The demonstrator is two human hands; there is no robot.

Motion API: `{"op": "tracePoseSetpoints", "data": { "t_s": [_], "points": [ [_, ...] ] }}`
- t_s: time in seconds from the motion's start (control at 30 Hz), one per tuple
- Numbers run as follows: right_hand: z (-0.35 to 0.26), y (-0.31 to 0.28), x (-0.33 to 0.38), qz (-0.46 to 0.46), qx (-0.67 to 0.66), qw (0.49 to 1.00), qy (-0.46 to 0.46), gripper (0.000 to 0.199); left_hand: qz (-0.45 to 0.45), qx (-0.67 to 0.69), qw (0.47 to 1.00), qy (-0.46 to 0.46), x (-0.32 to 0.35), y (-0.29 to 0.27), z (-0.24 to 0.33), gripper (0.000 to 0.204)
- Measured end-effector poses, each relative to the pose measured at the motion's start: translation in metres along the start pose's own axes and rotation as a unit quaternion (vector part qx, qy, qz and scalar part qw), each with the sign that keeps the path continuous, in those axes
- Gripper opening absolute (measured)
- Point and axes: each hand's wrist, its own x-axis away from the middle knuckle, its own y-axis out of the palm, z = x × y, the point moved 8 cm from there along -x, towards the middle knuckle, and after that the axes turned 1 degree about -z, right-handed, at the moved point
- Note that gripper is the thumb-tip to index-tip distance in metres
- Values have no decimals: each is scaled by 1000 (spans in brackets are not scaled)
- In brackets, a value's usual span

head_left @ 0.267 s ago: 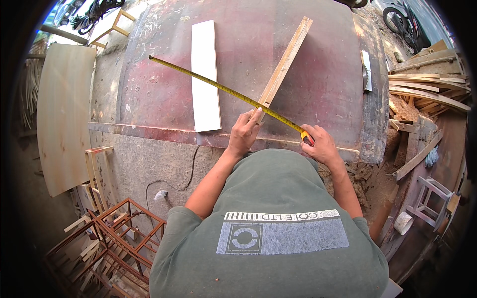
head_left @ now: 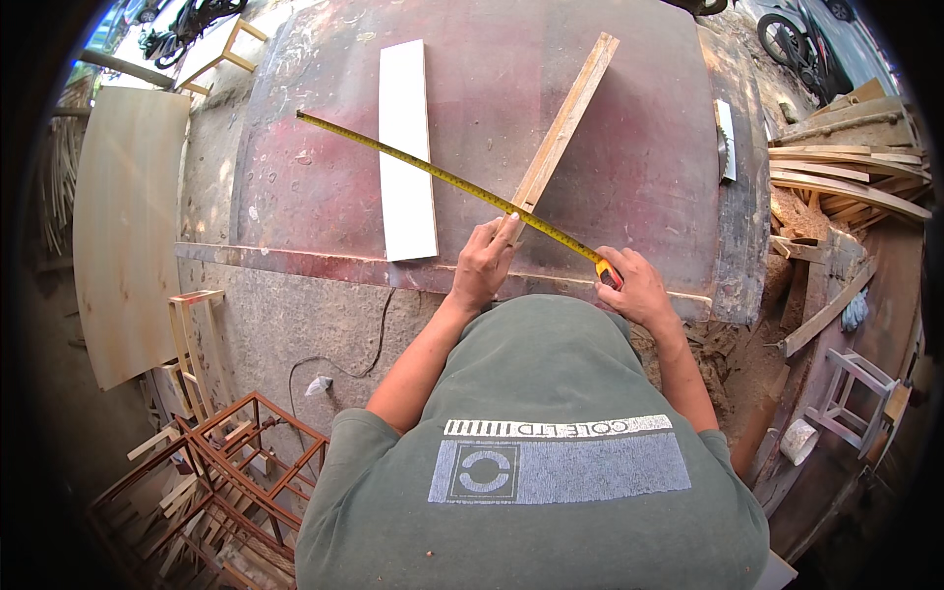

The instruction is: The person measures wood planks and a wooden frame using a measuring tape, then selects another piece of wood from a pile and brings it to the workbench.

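Observation:
My left hand (head_left: 482,264) is closed around the near end of a long wooden strip (head_left: 565,123), which slants away to the far right over the table. Its thumb presses by the yellow blade of a tape measure (head_left: 447,178), where the blade crosses the strip. In my right hand (head_left: 639,289) sits the red and black tape case (head_left: 609,275), its fingers wrapped round it. The extended blade runs to the far left, passing over a white board (head_left: 405,138), and its tip is free. My palms are hidden from view.
The reddish worn table (head_left: 315,187) has a raised near edge. A circular saw blade (head_left: 723,143) shows at its right side. Curved wood pieces (head_left: 836,172) are stacked at right. A plywood sheet (head_left: 128,236), a brown frame (head_left: 258,433) and a dark cable (head_left: 374,354) are at left.
The free end of the tape blade has shifted very slightly to the right and nearer. Both hands and the wooden strip hold their places.

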Motion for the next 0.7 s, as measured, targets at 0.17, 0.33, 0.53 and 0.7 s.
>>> {"op": "tracePoseSetpoints", "data": {
  "t_s": [0.17,0.33,0.53,0.7],
  "points": [
    [-2,-2,1,2,4,1000,-2,55,0,-1,1000,0,0,0,0,63],
    [-4,-2,1,0,6,1000,1,54,-1,-1,1000,2,0,1,0,63],
    [-5,-3,1,0,10,1000,3,54,-1,-1,1000,1,0,1,-1,63],
    [-6,-5,1,-2,17,1000,5,54,-2,0,1000,1,0,1,0,62]
  ]
}}
